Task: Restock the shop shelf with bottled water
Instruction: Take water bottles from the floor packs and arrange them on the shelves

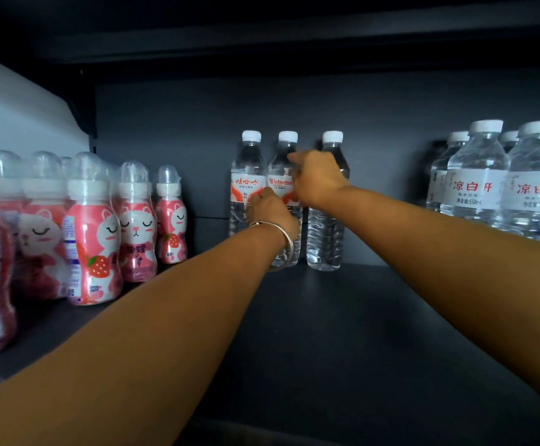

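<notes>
head view: both bare arms reach deep into a dark shelf (pixel 342 333), towards three water bottles standing upright in a row against the back wall (pixel 165 130). the left bottle (pixel 246 175), the middle bottle (pixel 283 169) and the right bottle (pixel 326 239) all have white caps, and the first two show white and red labels; they stand just beside one another, close enough that any gaps are hard to make out

the left hand (pixel 270 210), with a metal bangle (pixel 281 243) round the wrist, is at label height between the left and middle bottles, its fingers curled against the middle bottle's lower label; how fully they wrap it cannot be told, since the back of the hand hides them. the right hand (pixel 318 178) is higher, over the gap between the middle and right bottles, its fingers bent round the middle bottle's upper body with one fingertip (pixel 291 156) touching near its shoulder

on the far left of the shelf stand pink bottles with a sleeping cat picture (pixel 101 239), shrink-wrapped, in rows running back. on the far right stands a group of clear water bottles with white labels and red writing (pixel 474 181), well apart from the three at the back
</notes>
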`<state>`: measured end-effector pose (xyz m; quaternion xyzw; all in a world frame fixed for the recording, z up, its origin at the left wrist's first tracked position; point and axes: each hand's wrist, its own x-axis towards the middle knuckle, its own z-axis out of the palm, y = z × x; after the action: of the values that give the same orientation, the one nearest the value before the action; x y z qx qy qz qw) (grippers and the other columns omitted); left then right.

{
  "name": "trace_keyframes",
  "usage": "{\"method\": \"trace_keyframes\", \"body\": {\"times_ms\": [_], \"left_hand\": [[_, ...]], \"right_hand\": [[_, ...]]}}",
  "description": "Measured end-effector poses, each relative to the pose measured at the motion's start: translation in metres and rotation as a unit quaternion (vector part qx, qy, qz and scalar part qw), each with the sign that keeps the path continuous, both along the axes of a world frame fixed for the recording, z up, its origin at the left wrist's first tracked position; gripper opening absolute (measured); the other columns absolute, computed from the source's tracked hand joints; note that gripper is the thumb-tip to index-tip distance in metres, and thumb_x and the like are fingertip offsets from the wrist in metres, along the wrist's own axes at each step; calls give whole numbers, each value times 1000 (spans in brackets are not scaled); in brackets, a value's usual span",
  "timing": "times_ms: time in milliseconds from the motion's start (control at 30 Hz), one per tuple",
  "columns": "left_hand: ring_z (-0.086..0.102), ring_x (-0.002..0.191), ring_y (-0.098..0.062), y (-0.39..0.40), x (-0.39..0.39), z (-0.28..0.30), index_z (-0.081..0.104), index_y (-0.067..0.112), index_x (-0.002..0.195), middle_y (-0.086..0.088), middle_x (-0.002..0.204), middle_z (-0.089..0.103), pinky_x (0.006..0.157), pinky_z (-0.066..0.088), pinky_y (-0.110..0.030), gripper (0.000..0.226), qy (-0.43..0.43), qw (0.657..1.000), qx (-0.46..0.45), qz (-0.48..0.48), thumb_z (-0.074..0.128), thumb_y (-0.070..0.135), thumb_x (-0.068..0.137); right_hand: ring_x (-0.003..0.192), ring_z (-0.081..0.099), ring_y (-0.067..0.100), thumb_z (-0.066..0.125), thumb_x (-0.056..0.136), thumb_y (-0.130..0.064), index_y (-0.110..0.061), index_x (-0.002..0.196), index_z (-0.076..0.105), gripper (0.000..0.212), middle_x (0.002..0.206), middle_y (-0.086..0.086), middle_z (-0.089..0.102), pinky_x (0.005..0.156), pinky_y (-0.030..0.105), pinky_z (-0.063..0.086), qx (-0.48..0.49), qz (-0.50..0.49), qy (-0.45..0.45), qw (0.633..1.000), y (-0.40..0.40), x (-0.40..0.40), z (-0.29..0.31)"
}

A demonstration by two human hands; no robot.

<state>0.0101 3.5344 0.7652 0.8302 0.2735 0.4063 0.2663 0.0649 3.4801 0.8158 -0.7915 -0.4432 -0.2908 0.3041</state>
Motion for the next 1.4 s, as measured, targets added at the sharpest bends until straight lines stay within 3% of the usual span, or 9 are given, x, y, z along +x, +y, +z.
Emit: {"method": "trace_keyframes", "body": {"times_ms": [233, 400, 633, 867, 967, 1067, 1167, 1300, 1400], "left_hand": [[47, 117, -32, 2, 2, 1, 49, 2, 122, -15, 128, 42, 99, 45, -35, 43, -36, 998, -42, -6, 56, -3, 79], [55, 110, -31, 0, 3, 1, 58, 1, 111, -16, 119, 57, 93, 49, -35, 32, -92, 994, -62, -9, 54, -6, 80], [54, 114, -33, 0, 2, -1, 59, 0, 116, -18, 122, 59, 96, 45, -35, 33, -146, 986, -81, 5, 52, -4, 84], [61, 102, -30, 6, -2, 1, 70, 12, 94, -10, 110, 67, 94, 48, -33, 31, -230, 962, -144, 6, 48, -7, 83], [61, 102, -31, 5, -4, 2, 69, 10, 93, -11, 108, 67, 95, 48, -36, 27, -246, 957, -151, 12, 48, -4, 85], [59, 106, -29, 4, -4, 2, 62, 8, 108, -11, 114, 62, 92, 46, -31, 27, -221, 964, -146, 12, 47, -2, 87], [58, 106, -30, 6, -2, 2, 64, 13, 107, -13, 117, 60, 95, 47, -36, 30, -220, 965, -141, 5, 51, 0, 84], [58, 106, -29, 8, -6, 4, 59, 10, 109, -11, 115, 62, 89, 44, -30, 28, -219, 962, -160, 11, 50, 0, 85], [55, 113, -30, 10, -8, 4, 58, 7, 117, -13, 123, 59, 94, 42, -31, 32, -200, 969, -145, 19, 48, 1, 87]], "right_hand": [[101, 63, 38, 60, 82, 6, 0, 121, 56, 39, 114, 20, 63, 88, 45, 53, 36, 19, 122, 992, 7, 7, 6], [97, 65, 36, 66, 79, 5, -2, 125, 51, 50, 109, 20, 66, 86, 45, 54, 73, 38, 172, 982, 7, 8, 9], [92, 67, 31, 61, 91, -18, 0, 122, 54, 36, 103, 18, 68, 85, 41, 55, 102, 47, 170, 979, 5, 3, 10], [82, 64, 21, 71, 81, -35, -4, 106, 60, 41, 94, 8, 63, 70, 30, 52, 73, -1, 138, 988, 4, -7, 9], [83, 68, 24, 76, 76, -30, -5, 107, 59, 43, 98, 10, 67, 72, 34, 55, 57, -10, 143, 988, 4, -10, 11], [84, 68, 26, 75, 78, -23, -7, 106, 54, 38, 100, 12, 67, 78, 40, 57, 53, 20, 164, 985, 6, -10, 12], [94, 65, 27, 73, 79, -14, -6, 121, 50, 48, 114, 12, 61, 85, 43, 54, 66, 60, 204, 975, 6, -10, 13], [74, 60, 17, 66, 84, -7, -10, 129, 47, 49, 106, 12, 65, 78, 33, 53, 61, 94, 258, 960, 3, -9, 16], [69, 58, 14, 61, 87, -3, -11, 133, 46, 50, 100, 12, 66, 83, 36, 54, 59, 96, 259, 959, 4, -9, 17]]}}
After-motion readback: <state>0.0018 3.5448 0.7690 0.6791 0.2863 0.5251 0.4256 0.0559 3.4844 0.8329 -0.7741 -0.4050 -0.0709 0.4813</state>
